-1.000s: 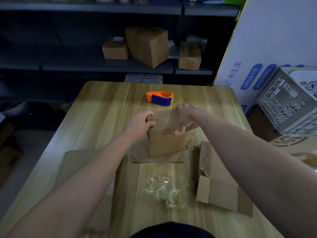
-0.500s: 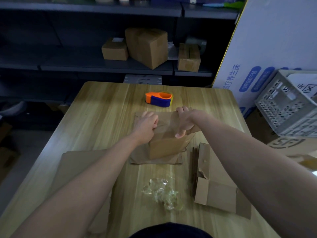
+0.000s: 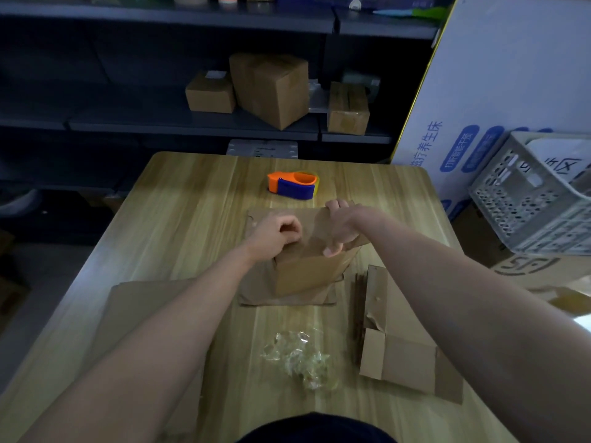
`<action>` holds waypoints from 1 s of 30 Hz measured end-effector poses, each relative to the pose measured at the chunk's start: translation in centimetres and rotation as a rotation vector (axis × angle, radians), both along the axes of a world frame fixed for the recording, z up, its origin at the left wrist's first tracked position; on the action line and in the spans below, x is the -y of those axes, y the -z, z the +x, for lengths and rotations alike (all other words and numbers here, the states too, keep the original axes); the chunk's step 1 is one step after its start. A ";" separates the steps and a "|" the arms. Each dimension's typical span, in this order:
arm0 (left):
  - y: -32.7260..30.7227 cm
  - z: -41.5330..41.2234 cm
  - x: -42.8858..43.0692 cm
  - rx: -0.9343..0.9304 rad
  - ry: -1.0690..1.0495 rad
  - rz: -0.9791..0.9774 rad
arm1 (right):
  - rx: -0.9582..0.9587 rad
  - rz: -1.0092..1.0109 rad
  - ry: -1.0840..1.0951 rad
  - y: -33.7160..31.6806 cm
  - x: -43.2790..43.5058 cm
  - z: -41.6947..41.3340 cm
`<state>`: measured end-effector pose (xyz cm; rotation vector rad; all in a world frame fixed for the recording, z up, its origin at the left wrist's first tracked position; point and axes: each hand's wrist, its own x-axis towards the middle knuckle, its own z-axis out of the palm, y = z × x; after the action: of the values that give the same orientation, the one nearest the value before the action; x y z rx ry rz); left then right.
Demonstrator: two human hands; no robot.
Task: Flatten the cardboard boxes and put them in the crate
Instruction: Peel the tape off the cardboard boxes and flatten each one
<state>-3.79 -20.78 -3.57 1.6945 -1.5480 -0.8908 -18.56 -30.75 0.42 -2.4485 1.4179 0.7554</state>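
Your L hand (image 3: 274, 233) pinches the box (image 3: 308, 271) top, R hand (image 3: 343, 227) grips its flap, near table (image 3: 192, 219) centre; pull apart evenly, then press flat.

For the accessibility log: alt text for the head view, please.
Two hands grip the top of a small box on a wooden table, left hand and right hand curled on its flaps. To its right lies flattened cardboard, nearer the camera crumpled plastic, beyond it a tape dispenser. A grey crate is right of the table.
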 end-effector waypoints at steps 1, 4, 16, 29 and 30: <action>-0.3 0.6 -0.5 -0.199 -0.018 -0.017 | 0.005 0.004 0.006 0.0 0.0 0.0; -1.3 2.8 -1.6 -0.637 -0.175 -0.003 | 0.005 0.007 0.022 -0.2 0.3 0.4; -0.1 2.9 -2.1 -0.824 -0.632 0.051 | 0.055 0.022 -0.140 -1.2 -1.8 3.1; -5.0 4.1 0.6 -1.052 -0.940 -0.123 | 0.739 0.018 -0.090 -4.0 -1.7 2.1; -4.8 4.9 0.3 -0.914 -0.907 -0.100 | 0.789 0.036 -0.041 -3.6 -1.4 1.4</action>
<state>1.07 -21.10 1.20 1.3581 -0.1639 -0.8493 -17.15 -29.37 4.05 -2.3273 1.0190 -0.1921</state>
